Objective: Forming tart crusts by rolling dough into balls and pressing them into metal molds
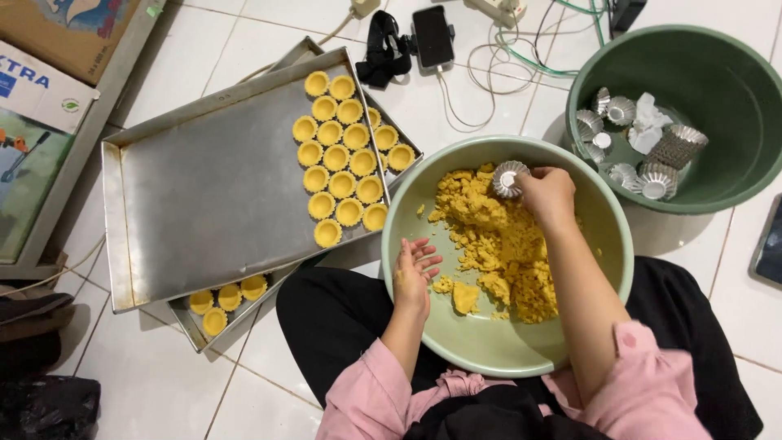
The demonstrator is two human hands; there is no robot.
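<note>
Trays [204, 195] of shells flank the dough bowl [607, 236]; right hand [547, 195] grips a tin mould [509, 178], left hand [414, 269] open.

Two trays [204, 187], two bowls [407, 212], one phone [432, 37].

Crumbly matt dough [497, 244] fills a smooth glossy bowl [456, 342] beside a dull brushed-metal tray [212, 195].

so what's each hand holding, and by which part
The right hand holds a small fluted metal tart mould by its rim. The left hand holds nothing.
</note>
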